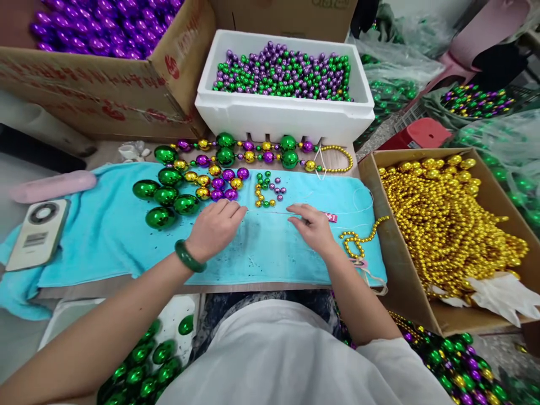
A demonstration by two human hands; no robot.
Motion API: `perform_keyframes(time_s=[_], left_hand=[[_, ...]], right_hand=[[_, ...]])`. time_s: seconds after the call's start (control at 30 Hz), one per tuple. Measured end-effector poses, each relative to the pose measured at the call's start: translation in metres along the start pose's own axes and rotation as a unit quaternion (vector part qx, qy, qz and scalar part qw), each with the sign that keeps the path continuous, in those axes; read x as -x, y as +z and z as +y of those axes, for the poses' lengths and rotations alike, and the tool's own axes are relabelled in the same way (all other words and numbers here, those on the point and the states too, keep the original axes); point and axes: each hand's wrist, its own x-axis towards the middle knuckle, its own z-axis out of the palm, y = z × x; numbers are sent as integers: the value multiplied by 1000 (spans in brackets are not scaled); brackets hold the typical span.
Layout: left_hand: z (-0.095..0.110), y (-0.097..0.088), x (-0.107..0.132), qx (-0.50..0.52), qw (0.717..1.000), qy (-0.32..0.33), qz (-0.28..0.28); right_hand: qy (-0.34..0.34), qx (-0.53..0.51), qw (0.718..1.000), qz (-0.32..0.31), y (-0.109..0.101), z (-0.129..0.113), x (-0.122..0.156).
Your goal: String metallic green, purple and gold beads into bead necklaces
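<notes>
My left hand [215, 228] rests on a turquoise towel [105, 230], fingers curled in a pinch at a thin thread or needle [270, 212] that runs toward my right hand [312, 225]. The right hand's fingers also pinch that thread. Just beyond the hands lie small loose green, gold and purple beads [268, 189]. Large green balls [166, 194] and medium gold and purple beads [215, 183] sit to the left. A finished strand of mixed beads [261, 152] lies along the towel's far edge. A short gold bead string [356, 242] lies right of my right hand.
A white foam box [282, 115] of small green and purple beads stands behind the towel. A cardboard box of gold strands [451, 225] sits right, one of purple beads [105, 25] at back left. A white device [37, 233] lies left. Green balls [147, 365] fill a tray below.
</notes>
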Motion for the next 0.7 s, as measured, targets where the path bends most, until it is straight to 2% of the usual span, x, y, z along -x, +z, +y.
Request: perform_keyframes(time_s=[0.1, 0.23, 0.3, 0.4, 0.5, 0.7], left_hand=[[0, -17, 2, -12, 1000, 9, 21], [-2, -29, 8, -30, 999, 15, 32], [-2, -30, 11, -29, 999, 16, 29], [-1, -28, 12, 1, 1000, 8, 23], [1, -26, 10, 10, 999, 18, 28], [-1, -23, -4, 17, 999, 25, 11]], right_hand=[[58, -68, 996, -23, 8, -8, 2], [162, -176, 969, -67, 7, -14, 5], [166, -179, 968, -67, 4, -15, 8], [135, -123, 981, -61, -1, -15, 12], [119, -73, 987, -85, -7, -15, 19], [162, -85, 978, -97, -13, -12, 27]])
